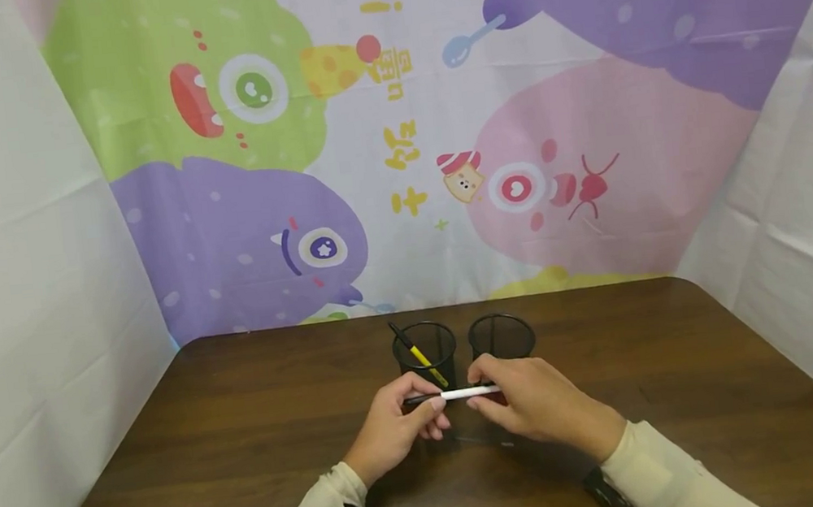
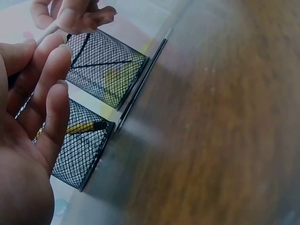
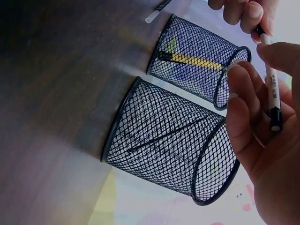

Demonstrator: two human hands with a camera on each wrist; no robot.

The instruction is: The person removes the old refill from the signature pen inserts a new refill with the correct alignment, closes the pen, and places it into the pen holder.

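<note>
My left hand (image 1: pixel 397 426) pinches the black end of a slim pen (image 1: pixel 467 393) with a white barrel. Thumb and fingers of my right hand (image 1: pixel 541 391) hold the barrel's other end, which has a black tip (image 3: pixel 275 123) in the right wrist view. The pen lies nearly level between both hands, in front of two black mesh pen cups. A yellow and black pen (image 1: pixel 420 356) leans inside the left cup (image 1: pixel 396 352). Behind my right hand stands the right cup (image 3: pixel 164 136). A thin dark line crosses its mesh; I cannot tell what it is.
Thin dark rods with a clear tip, like pen refills (image 2: pixel 143 82), lie on the brown wooden table (image 1: pixel 247 432) beside the cup bases. A cartoon-printed cloth (image 1: pixel 408 270) hangs behind the table, with pale cloth walls at both sides.
</note>
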